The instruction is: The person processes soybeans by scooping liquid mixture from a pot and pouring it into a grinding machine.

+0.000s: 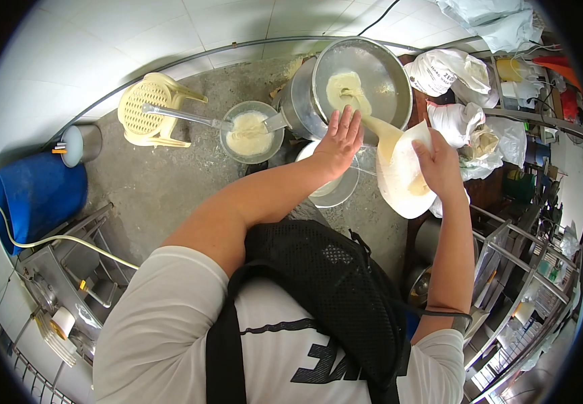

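Observation:
My right hand [439, 165] grips a white plastic basin [399, 192] by its rim, thumb on the near side. The basin is tilted, and pale yellow batter-like liquid [387, 139] runs from it into a large metal pot [391, 81]. More of the liquid has pooled inside the pot, whose mouth leans towards me. My left hand [338, 143] is held out flat with fingers extended at the pot's near rim; whether it touches the metal I cannot tell. Partly hidden below my left hand stands another bowl [346, 190] with whitish contents.
Left of the pot, a clear bowl [224, 143] of pale flour-like stuff has a long metal tool [190, 116] across it. A cream stool [144, 111] and a blue barrel [42, 192] stand farther left. White sacks [449, 71] and metal racks [533, 266] line the right side.

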`<state>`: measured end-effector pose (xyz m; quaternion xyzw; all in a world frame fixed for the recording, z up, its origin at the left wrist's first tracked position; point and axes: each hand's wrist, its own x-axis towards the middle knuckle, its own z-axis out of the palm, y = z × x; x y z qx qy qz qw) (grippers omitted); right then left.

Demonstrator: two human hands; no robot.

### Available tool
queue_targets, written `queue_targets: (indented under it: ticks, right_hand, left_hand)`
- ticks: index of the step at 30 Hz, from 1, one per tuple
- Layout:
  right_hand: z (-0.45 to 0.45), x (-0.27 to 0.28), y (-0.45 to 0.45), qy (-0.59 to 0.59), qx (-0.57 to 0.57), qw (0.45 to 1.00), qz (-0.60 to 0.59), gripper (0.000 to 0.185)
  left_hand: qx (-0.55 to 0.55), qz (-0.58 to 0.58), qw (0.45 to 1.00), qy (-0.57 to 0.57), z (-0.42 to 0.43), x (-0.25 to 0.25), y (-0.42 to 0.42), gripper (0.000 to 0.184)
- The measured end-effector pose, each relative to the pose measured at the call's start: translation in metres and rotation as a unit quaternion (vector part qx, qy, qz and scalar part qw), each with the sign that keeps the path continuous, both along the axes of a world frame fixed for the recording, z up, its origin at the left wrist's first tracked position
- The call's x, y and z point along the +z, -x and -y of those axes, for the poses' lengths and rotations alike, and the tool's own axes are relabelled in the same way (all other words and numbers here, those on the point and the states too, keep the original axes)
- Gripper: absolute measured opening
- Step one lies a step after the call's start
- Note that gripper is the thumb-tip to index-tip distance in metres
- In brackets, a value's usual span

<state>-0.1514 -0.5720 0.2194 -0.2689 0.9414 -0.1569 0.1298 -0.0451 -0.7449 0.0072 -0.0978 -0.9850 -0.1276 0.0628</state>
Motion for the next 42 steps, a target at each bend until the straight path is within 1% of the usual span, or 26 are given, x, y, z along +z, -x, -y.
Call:
queue_targets:
  ticks: [2, 8, 10, 13, 15, 16, 19, 21, 23, 29, 31, 36, 42]
  right_hand:
    - [0.001, 0.001, 0.001, -0.007, 0.005, 1.000, -0.009, 0.036]
    - [0.007, 0.006, -0.001, 0.003, 0.003, 1.000, 0.007, 0.033]
    - [0.011, 0.010, -0.002, -0.011, -0.010, 1.000, 0.020, 0.032]
    - [0.012, 0.011, -0.002, -0.006, -0.011, 1.000, 0.027, 0.032]
    - [0.013, 0.012, -0.001, -0.017, -0.011, 0.999, 0.029, 0.032]
    - [0.014, 0.013, -0.001, -0.027, -0.010, 0.999, 0.030, 0.032]
    - [0.016, 0.013, 0.000, -0.027, -0.012, 0.999, 0.029, 0.032]
    - [0.016, 0.013, 0.000, -0.015, -0.004, 0.999, 0.028, 0.032]
    - [0.016, 0.012, 0.002, -0.002, 0.004, 1.000, 0.027, 0.032]
    - [0.017, 0.012, 0.006, -0.048, 0.009, 0.999, 0.014, 0.035]
    - [0.018, 0.014, 0.007, -0.068, 0.003, 0.997, 0.029, 0.038]
    - [0.021, 0.016, 0.007, -0.084, -0.012, 0.995, 0.043, 0.037]
    - [0.021, 0.013, 0.012, -0.104, 0.020, 0.994, 0.020, 0.038]
  left_hand:
    - [-0.002, 0.004, 1.000, 0.003, 0.001, 0.002, 0.000, 0.060]
    - [-0.008, 0.008, 1.000, 0.008, 0.002, 0.002, 0.000, 0.060]
    - [-0.010, 0.012, 1.000, 0.009, 0.003, 0.004, 0.000, 0.060]
    - [-0.010, 0.017, 1.000, -0.005, 0.003, 0.006, 0.001, 0.061]
    - [-0.015, 0.050, 0.998, 0.032, 0.003, 0.008, 0.001, 0.065]
    - [-0.015, 0.050, 0.998, 0.032, 0.003, 0.008, 0.001, 0.065]
    - [-0.012, 0.045, 0.998, 0.037, 0.002, 0.006, 0.001, 0.066]
    - [-0.008, -0.007, 1.000, -0.013, 0.004, 0.005, -0.001, 0.060]
    - [-0.006, -0.010, 1.000, -0.019, 0.004, 0.005, -0.001, 0.061]
    - [-0.007, -0.020, 0.999, -0.029, 0.002, 0.003, 0.001, 0.062]
    - [0.005, -0.039, 0.999, -0.021, 0.001, 0.000, 0.002, 0.063]
    - [-0.004, -0.025, 0.999, -0.032, 0.001, -0.001, 0.002, 0.058]
    - [-0.010, -0.012, 1.000, -0.024, 0.002, 0.005, 0.001, 0.058]
